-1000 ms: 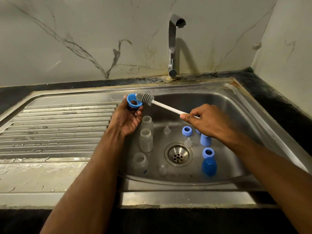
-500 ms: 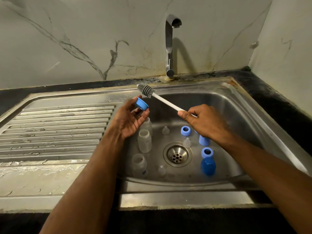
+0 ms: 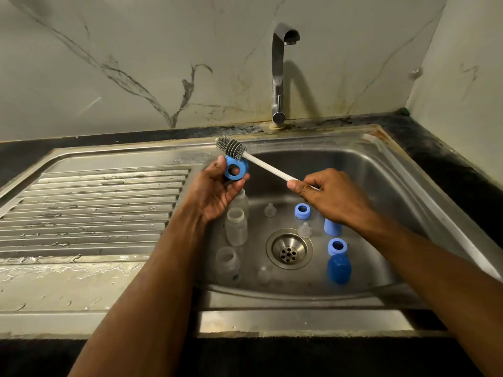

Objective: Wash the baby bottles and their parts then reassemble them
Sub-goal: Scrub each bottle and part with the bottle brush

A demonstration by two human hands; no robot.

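A blue ring [image 3: 235, 167] is held by the left hand [image 3: 215, 190], pinched between thumb and curled fingers above the left rim of the sink [image 3: 424, 191], its hole turned toward the camera. A brush [image 3: 253, 158] is gripped by the right hand [image 3: 333, 195] at the near end of its white handle, fingers curled round it; the grey bristle head lies just behind the ring's upper edge, and contact there cannot be told.

Both hands are raised over the basin, well apart from the tap [image 3: 280, 74] at the back rim. To the left, the ribbed drainboard [image 3: 89, 210] is seen wet. The basin's right half, toward the right wall, holds little.

On the basin floor, three clear bottles [image 3: 236, 227] are counted along the left wall, two near the left hand and one by the front wall. Three clear teats [image 3: 304, 229] lie around the drain [image 3: 289, 249]: one behind it, one just right of it, one near the front. Two further blue rings [image 3: 302, 210] are seen right of the drain, one stacked on a dark blue cap [image 3: 339, 268]. A light blue cap [image 3: 332, 227] stands partly under the right wrist.
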